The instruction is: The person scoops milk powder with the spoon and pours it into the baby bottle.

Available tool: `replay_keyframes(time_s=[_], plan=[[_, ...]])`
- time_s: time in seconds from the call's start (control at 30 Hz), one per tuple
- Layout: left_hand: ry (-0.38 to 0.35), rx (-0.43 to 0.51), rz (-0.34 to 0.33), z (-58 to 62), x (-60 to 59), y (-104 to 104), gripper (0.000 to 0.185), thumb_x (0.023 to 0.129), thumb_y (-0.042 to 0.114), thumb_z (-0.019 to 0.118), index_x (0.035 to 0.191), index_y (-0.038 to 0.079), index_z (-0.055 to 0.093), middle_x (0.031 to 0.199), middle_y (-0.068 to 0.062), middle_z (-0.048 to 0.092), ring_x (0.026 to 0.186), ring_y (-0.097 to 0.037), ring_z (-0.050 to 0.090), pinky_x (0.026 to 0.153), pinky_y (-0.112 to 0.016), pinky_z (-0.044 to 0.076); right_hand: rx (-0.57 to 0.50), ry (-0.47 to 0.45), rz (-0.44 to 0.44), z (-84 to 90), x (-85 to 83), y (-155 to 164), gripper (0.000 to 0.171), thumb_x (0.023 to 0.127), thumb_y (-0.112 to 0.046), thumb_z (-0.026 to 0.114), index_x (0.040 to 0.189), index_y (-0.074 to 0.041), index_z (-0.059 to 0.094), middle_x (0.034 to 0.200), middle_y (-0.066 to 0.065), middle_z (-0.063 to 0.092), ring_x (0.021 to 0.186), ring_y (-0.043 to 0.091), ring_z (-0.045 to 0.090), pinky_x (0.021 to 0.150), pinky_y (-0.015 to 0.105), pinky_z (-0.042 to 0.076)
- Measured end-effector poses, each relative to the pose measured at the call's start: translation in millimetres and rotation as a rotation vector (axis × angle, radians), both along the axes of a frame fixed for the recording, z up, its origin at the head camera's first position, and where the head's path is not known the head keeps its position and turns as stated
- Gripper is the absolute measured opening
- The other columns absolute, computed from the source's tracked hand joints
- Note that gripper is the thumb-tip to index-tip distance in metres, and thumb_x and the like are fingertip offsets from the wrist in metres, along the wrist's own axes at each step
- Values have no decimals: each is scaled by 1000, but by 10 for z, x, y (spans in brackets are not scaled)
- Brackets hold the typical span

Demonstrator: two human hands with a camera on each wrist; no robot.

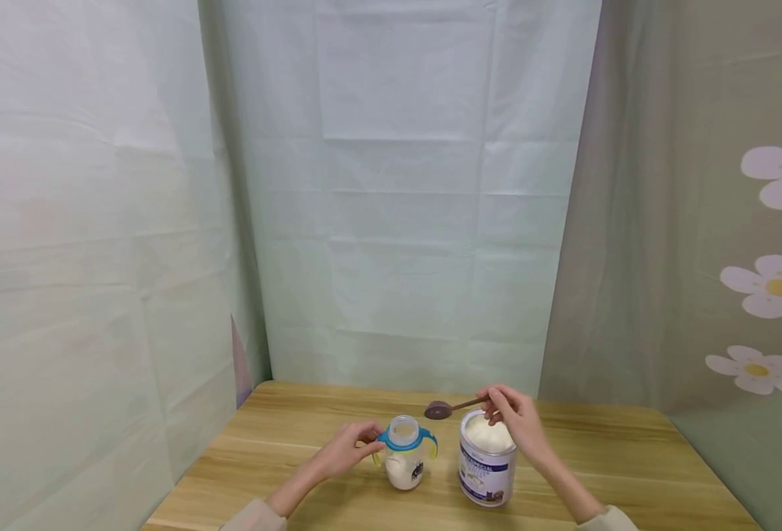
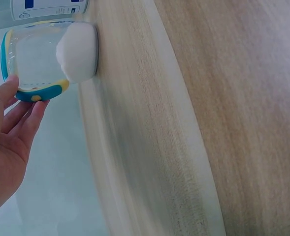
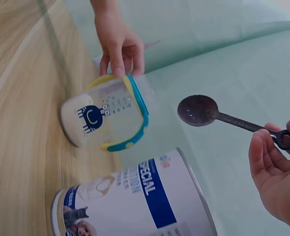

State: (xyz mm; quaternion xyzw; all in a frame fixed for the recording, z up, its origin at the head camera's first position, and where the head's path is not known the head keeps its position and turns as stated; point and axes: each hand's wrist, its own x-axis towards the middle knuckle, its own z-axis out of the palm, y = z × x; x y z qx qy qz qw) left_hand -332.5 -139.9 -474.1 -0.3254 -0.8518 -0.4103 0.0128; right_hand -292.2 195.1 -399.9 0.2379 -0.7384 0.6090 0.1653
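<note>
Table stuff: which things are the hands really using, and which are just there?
In use:
- baby bottle with white powder at its bottom, left hand on its handle
- dark spoon, pinched by the right hand
- open powder tin

Just there:
- wooden table
- pale green backdrop
- flowered curtain

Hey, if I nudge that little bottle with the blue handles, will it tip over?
Probably not easily: the bottle holds white powder low down, so its weight sits low. It looks light, likely sliding on the smooth table. The left hand steadies its handle.
</note>
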Motion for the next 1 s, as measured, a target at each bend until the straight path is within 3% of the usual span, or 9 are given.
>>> replay_keyframes(time_s=[0.2, 0.43, 0.7, 1.0], plan=[[2, 5, 1, -1, -1, -5, 13, 95, 23, 62, 102, 13, 66, 100, -11, 71, 89, -9, 66, 75, -22, 52, 9, 19, -50, 25, 5, 108, 33, 104, -16, 43, 98, 10, 63, 77, 8, 61, 65, 11, 58, 59, 27, 54], [8, -6, 11, -8, -23, -8, 13, 95, 24, 62, 102, 15, 66, 99, -5, 72, 89, -9, 66, 75, -22, 52, 34, 69, -102, 57, -6, 208, 32, 104, -14, 44, 95, 10, 63, 74, -3, 58, 64, 11, 56, 57, 28, 52], [2, -15, 12, 5, -20, -2, 13, 95, 24, 62, 103, 14, 66, 100, -6, 72, 90, -8, 66, 76, -23, 52, 60, 40, -161, 24, -1, 307, 31, 103, -18, 48, 93, 6, 64, 72, -4, 58, 64, 13, 55, 58, 25, 51], [7, -29, 22, -14, -25, -12, 13, 95, 24, 61, 103, 15, 65, 101, -8, 72, 91, -11, 67, 77, -24, 52, 111, 41, -231, -42, 7, 378, 27, 102, -18, 50, 92, 1, 65, 70, -4, 56, 63, 5, 53, 56, 23, 50]])
